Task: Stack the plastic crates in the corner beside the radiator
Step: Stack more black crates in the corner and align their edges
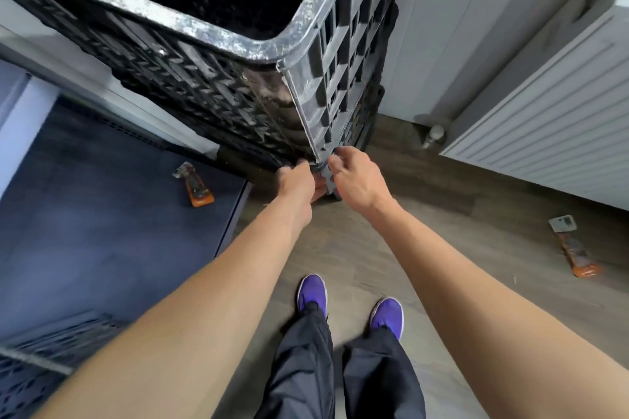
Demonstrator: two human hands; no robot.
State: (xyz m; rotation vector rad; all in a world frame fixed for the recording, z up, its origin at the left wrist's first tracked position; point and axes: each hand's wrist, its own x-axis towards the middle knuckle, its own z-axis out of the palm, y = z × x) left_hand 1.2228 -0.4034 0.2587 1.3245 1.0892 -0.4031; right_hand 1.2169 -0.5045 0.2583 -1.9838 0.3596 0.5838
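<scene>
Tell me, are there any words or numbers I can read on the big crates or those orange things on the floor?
None can be read.
Black slatted plastic crate stack: scuffed and grey-stained, no lettering shows.
Orange-handled scraper on the dark mat: too blurred to tell.
Orange-handled scraper on the wood floor: too blurred to tell.
White ribbed radiator: no label shows.

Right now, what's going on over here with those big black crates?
A person is bent over a tall stack of black plastic crates in the corner beside the white radiator. The left hand and right hand both grip the stack's near bottom corner at floor level. Two orange-handled scrapers lie on the floor either side.
</scene>
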